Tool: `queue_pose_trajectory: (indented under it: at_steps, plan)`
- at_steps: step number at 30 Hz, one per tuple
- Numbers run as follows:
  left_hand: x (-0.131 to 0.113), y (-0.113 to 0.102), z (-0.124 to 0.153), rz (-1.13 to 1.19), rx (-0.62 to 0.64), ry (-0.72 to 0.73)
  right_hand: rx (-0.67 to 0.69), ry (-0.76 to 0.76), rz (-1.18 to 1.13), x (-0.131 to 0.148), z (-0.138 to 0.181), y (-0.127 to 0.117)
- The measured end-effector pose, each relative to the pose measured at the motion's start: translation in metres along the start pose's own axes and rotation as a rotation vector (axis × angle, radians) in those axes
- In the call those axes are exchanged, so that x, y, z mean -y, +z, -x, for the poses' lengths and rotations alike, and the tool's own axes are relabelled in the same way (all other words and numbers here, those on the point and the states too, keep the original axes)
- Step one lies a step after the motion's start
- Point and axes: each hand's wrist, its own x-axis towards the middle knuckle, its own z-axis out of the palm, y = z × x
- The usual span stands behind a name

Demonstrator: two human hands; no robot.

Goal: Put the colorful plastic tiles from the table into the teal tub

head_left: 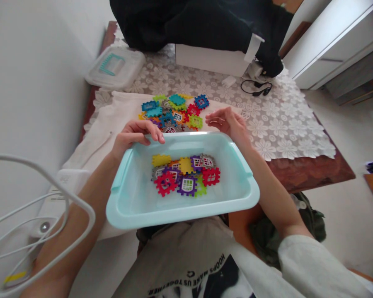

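Cable [92,217], white and looping across the left forearm in this view, is nearest, beside a pale printed T-shirt [186,244]; whether the cable touches the arm I cannot tell. Keeping that arm clear of the loops would guard against a snag.

In front of the T-shirt is a mint-green plastic tub [186,215], short of the table edge. Interlocking toothed building tiles lie grouped mid-floor in it: a purple window tile [187,186], a red window tile [211,177], a plain yellow tile [161,160] and others.

The left hand [133,134] drapes its fingers over the tub's far rim; how firmly it grips, I cannot tell. The right hand [225,121] is loosely curled by the far right corner, with nothing visible in it. Steadying the tub from both sides and keeping it level should stop the tiles from sliding.

Past the rim, more tiles are heaped in a pile [174,114] on a white cloth [102,128]. Lifting pieces singly would avoid dragging linked ones.

Farther off, a lace tablecloth [276,124] carries black headphones [265,90], a white adapter [228,81] and a translucent lid [132,68]. Behind is a white box [211,60] under black fabric [202,25].
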Motion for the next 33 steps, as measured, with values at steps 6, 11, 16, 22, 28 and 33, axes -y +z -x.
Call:
queue_pose_trajectory:
  at_steps: [6, 11, 16, 22, 28, 33]
  plan:
    - [0.003, -0.003, -0.002, -0.004, 0.000, 0.012, 0.186, -0.080, 0.468, -0.057, -0.007, 0.000]
    - [0.002, -0.004, -0.003, 0.052, 0.044, -0.007, 0.260, -0.120, 0.503, -0.059, -0.005, 0.007]
    - [-0.002, 0.001, -0.001, 0.037, 0.037, 0.004, 0.266, -0.100, 0.341, -0.047, -0.005, 0.007]
    - [-0.004, 0.005, 0.001, 0.035, 0.005, -0.018, 0.222, -0.048, 0.271, -0.034, -0.002, 0.003]
    - [-0.012, 0.015, 0.007, 0.005, -0.051, -0.006, 0.213, 0.039, 0.187, -0.031, -0.004, -0.002]
    - [-0.018, 0.021, 0.010, 0.068, -0.040, -0.017, 0.331, 0.066, 0.114, -0.025, 0.004, 0.000]
